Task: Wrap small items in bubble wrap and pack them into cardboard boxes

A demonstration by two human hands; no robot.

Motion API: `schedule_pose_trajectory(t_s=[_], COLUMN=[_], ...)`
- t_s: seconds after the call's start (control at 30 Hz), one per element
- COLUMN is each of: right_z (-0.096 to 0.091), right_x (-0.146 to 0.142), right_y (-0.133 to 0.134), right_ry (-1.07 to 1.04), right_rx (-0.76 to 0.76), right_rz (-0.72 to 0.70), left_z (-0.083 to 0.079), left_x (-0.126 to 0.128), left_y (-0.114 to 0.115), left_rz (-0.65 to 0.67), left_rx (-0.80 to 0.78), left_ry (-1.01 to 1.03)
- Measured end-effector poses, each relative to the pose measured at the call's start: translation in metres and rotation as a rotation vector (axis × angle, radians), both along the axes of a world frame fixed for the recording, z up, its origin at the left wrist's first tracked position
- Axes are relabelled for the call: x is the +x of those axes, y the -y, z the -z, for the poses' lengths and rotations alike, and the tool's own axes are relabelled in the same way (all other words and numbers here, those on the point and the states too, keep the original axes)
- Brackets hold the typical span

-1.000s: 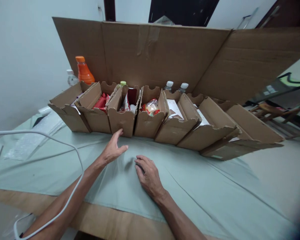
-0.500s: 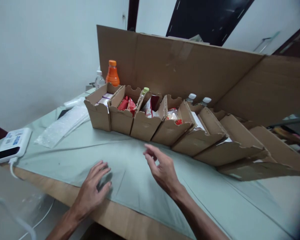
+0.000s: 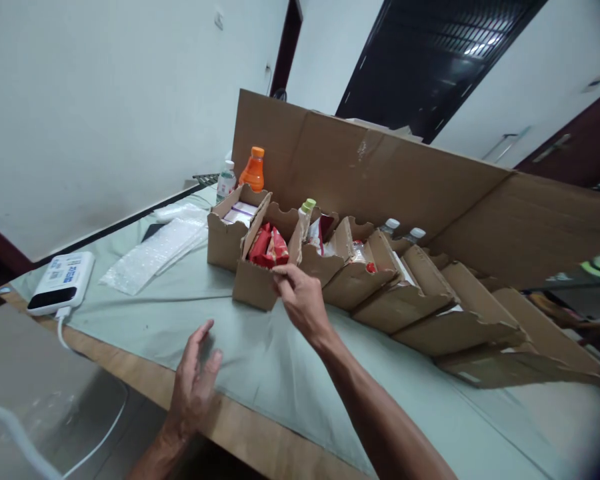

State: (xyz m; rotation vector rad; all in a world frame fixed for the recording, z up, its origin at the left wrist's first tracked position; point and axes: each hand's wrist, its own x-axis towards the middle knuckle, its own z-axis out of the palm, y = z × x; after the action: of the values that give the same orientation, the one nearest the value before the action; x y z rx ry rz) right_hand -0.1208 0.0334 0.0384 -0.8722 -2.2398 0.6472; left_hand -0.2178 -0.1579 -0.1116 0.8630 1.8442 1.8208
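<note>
My right hand (image 3: 300, 299) pinches the front rim of a small cardboard box (image 3: 254, 288) that holds red snack packets (image 3: 269, 247). That box sits pulled forward out of a row of several open cardboard boxes (image 3: 380, 293) on the green cloth. My left hand (image 3: 194, 383) hovers open near the table's front edge, fingers apart, holding nothing. Further boxes in the row hold packets and white cards.
A tall cardboard sheet (image 3: 380, 173) stands behind the row. An orange bottle (image 3: 253, 170) and a clear bottle (image 3: 225, 181) stand at the far left. A white power bank (image 3: 63, 282) with cable and a bubble-wrap bag (image 3: 153, 253) lie at left. Wooden table edge (image 3: 260, 440) runs in front.
My right hand reached forward and took the rim of the red-packet box, which has come out of the row toward me. My left hand lifted off the cloth. The view swung left.
</note>
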Motion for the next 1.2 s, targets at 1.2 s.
schedule_pose_trajectory(t_s=[1.2], right_z=[0.102], right_x=[0.230], right_y=[0.013], right_ry=[-0.030], right_rx=[-0.318], right_rz=[0.380], left_z=[-0.026], left_x=[0.035], left_y=[-0.100], left_rz=[0.318], left_rx=[-0.168], left_ry=[-0.340])
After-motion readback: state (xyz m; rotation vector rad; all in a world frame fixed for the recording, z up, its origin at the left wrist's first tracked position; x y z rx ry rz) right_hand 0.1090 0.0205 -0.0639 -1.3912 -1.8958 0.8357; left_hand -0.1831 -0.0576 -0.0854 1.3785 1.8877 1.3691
